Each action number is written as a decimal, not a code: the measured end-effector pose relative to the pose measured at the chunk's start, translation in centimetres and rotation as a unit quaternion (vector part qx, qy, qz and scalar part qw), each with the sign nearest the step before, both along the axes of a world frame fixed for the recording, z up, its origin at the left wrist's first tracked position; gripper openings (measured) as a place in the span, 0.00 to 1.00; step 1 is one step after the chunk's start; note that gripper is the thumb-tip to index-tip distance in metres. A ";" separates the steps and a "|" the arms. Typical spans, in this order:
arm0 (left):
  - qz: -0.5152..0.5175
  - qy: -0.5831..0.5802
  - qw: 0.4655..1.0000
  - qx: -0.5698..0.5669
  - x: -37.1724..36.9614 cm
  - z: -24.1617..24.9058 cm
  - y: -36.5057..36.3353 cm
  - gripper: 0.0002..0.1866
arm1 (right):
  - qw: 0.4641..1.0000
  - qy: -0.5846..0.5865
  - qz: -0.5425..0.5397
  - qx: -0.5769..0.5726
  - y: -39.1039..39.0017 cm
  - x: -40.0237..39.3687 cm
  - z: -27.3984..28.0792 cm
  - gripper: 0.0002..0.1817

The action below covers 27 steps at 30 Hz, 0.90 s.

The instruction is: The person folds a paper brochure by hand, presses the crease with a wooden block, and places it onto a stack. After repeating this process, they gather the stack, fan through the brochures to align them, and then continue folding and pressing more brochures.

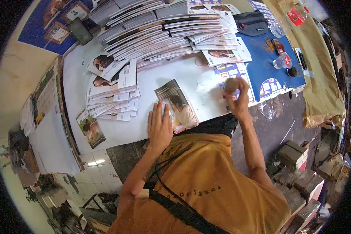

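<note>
A folded leaflet point(181, 109) with a photo of a person on its cover lies on the white tabletop in front of me. My left hand point(160, 126) rests flat on its left side, fingers stretched out. To the right of it, my right hand point(240, 97) is raised near the table's front edge. Its fingers are closed around a round brownish object point(232, 84), whose kind I cannot make out. Left of the leaflet is a small pile of white printed booklets point(113, 91), and another dark-covered leaflet point(90, 129) lies at the table's left corner.
Long stacks of folded prints point(163, 35) fill the back of the table. On the blue right part are a plastic cup point(281, 61), rubber bands point(266, 45) and a dark pouch point(251, 23). A bottle with a red label point(297, 15) is farther right. Boxes point(292, 154) stand lower right.
</note>
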<state>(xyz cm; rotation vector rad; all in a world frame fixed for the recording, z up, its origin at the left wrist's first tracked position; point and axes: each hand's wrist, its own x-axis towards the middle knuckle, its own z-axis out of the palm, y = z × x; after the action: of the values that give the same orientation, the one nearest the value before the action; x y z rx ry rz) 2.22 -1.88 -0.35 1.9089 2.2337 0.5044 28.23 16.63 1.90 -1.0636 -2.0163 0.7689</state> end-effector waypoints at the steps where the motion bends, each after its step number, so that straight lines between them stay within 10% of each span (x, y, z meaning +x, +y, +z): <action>1: 0.000 0.012 1.000 -0.002 0.0 0.1 0.1 0.32 | 0.995 -0.040 0.091 0.026 -0.4 -0.7 0.9 0.33; 4: -0.001 0.025 1.000 -0.007 -0.1 0.2 0.0 0.31 | 0.927 -0.171 0.305 0.132 -2.4 -4.8 4.2 0.28; 13: 0.005 0.043 0.999 0.011 0.0 -0.4 0.2 0.30 | 0.936 -0.222 0.198 0.188 4.4 -14.2 -1.1 0.28; 18: 0.005 0.067 0.998 -0.006 0.3 0.6 0.3 0.29 | 0.875 -0.302 0.360 0.115 0.4 -7.5 0.6 0.27; 24: -0.049 -0.014 0.996 -0.070 0.0 5.7 4.9 0.35 | 0.889 -0.246 0.387 0.011 -3.8 -0.9 2.8 0.27; 27: -0.256 0.044 0.964 -0.056 -1.3 5.9 8.3 0.40 | 0.973 -0.066 0.221 -0.005 -3.1 0.0 1.5 0.25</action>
<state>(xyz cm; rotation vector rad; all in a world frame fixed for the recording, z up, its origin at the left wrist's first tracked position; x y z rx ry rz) 0.93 6.37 5.53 2.3595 1.6610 0.2103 28.21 13.58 3.43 -0.6887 -2.4053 0.9525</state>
